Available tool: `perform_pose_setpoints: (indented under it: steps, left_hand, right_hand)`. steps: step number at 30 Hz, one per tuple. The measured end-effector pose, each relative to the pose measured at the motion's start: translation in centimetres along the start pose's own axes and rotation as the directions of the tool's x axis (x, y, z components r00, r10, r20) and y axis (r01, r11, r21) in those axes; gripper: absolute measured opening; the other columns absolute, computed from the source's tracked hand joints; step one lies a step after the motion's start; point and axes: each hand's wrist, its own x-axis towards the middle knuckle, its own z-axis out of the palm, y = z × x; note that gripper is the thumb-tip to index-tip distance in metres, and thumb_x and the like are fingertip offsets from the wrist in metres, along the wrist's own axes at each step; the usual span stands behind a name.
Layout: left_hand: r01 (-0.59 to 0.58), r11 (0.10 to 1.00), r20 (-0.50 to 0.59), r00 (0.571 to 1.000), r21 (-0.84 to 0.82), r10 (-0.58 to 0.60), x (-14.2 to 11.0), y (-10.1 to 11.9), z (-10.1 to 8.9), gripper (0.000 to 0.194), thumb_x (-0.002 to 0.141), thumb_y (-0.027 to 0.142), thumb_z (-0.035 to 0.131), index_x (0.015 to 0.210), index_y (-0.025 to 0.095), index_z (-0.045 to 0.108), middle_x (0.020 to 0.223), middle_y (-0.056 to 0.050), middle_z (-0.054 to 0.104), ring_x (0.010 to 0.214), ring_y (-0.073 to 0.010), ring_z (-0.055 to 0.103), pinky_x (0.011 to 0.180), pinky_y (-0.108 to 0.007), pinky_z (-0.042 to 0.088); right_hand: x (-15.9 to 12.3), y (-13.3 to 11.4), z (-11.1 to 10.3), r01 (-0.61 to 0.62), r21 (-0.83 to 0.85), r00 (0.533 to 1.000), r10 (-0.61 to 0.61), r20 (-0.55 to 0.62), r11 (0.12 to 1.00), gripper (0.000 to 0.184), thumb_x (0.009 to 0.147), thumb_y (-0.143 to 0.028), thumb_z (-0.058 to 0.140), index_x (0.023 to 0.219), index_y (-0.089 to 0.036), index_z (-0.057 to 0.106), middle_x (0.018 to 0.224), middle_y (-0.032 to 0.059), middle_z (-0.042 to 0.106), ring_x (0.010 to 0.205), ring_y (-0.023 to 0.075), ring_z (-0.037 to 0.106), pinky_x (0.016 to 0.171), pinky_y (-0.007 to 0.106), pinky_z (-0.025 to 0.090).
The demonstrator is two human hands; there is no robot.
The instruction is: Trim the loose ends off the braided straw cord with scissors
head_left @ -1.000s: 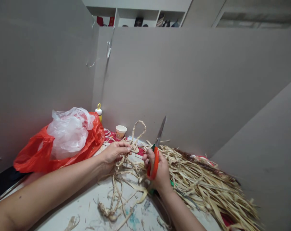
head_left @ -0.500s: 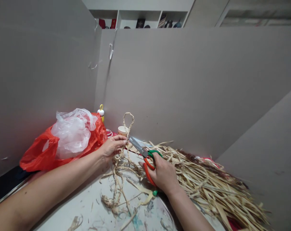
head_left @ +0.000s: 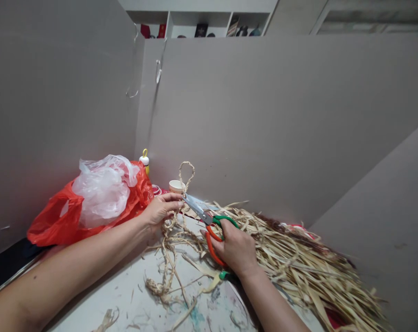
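The loop of braided cord [head_left: 186,163] is held upright just above the left hand [head_left: 162,210], where its lower end is pinched, while the scissors [head_left: 208,218] are gripped in the right hand [head_left: 238,246], farther off, their blades [head_left: 196,205] pointed up and left beside the left fingers [head_left: 174,197].

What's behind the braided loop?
Behind the loop: the cup, partly overlapped, and the grey wall. The left hand hides the cup's lower part, so its base can't be seen.

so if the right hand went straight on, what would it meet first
Probably the braided cord in the left hand, whose fingertips might come first instead; the scissors in the right hand point there, but depth is unclear.
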Motion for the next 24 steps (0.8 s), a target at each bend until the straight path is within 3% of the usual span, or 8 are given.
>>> perform_pose_setpoints:
  steps: [18, 21, 24]
  left_hand:
    - [0.018, 1.0, -0.072, 0.997, 0.01, -0.018, -0.05, 0.08, 0.14, 0.024, 0.06, 0.017, 0.078, 0.083, 0.016, 0.069, 0.068, 0.0, 0.067, 0.049, -0.0048, 0.055, 0.042, -0.014, 0.032]
    - [0.031, 1.0, -0.075, 0.997, 0.004, -0.031, -0.27, 0.36, 0.4, 0.023, 0.062, 0.015, 0.077, 0.084, 0.015, 0.069, 0.07, -0.002, 0.068, 0.053, -0.0067, 0.058, 0.044, -0.015, 0.034]
    - [0.059, 0.998, -0.076, 0.995, -0.015, -0.06, -0.5, 0.63, 0.62, 0.023, 0.064, 0.014, 0.074, 0.086, 0.013, 0.068, 0.074, -0.006, 0.07, 0.059, -0.0099, 0.062, 0.049, -0.017, 0.041]
  right_hand:
    - [-0.21, 0.14, 0.31, 0.007, 0.013, 1.0, -0.007, -0.007, 1.0, 0.042, 0.083, -0.06, 0.047, 0.077, -0.021, 0.06, 0.06, 0.0002, 0.065, 0.05, 0.0128, 0.058, 0.051, 0.024, 0.029]
    - [-0.36, 0.09, 0.37, -0.012, 0.078, 1.0, 0.013, -0.011, 0.997, 0.041, 0.082, -0.059, 0.049, 0.076, -0.02, 0.061, 0.058, 0.001, 0.064, 0.048, 0.0129, 0.056, 0.05, 0.024, 0.029]
    - [-0.21, -0.19, 0.29, -0.139, 0.27, 0.989, 0.149, -0.019, 0.953, 0.04, 0.078, -0.059, 0.055, 0.076, -0.02, 0.061, 0.056, 0.0002, 0.061, 0.048, 0.0126, 0.052, 0.051, 0.024, 0.032]
